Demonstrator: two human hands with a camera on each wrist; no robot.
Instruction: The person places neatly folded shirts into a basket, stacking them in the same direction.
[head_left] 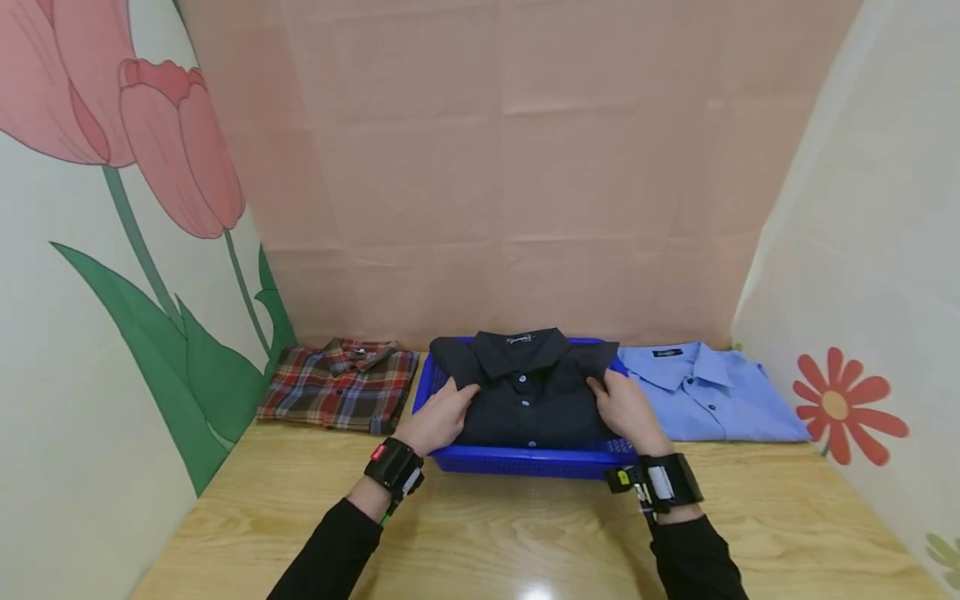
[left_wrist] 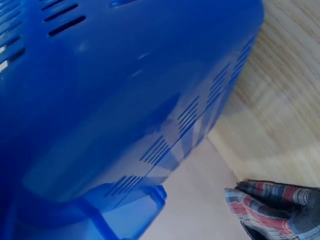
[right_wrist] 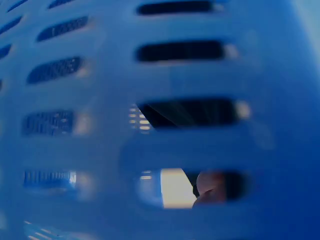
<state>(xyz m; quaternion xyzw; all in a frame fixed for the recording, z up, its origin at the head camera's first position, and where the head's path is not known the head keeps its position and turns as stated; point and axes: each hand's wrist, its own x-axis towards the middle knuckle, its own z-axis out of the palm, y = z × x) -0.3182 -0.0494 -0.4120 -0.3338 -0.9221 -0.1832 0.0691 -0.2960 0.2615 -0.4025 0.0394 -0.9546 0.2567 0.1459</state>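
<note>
A folded black button-up shirt [head_left: 536, 408] lies collar-away over a blue plastic basket [head_left: 525, 463] in the head view. My left hand [head_left: 437, 415] grips the shirt's left side, thumb on top and the other fingers hidden under the cloth. On the opposite side, my right hand [head_left: 630, 408] holds the shirt edge the same way. The basket's slotted wall [left_wrist: 135, 95] fills most of the left wrist view. Through the slots of the basket wall [right_wrist: 110, 150] in the right wrist view, dark cloth and a bit of a finger [right_wrist: 211, 187] show.
To the left of the basket lies a folded plaid shirt [head_left: 337, 387], seen also as plaid cloth [left_wrist: 270, 207] by the left wrist. A folded light blue shirt [head_left: 712, 396] is on the right. All stand on a wooden table [head_left: 487, 533] against a pinkish backdrop [head_left: 502, 208].
</note>
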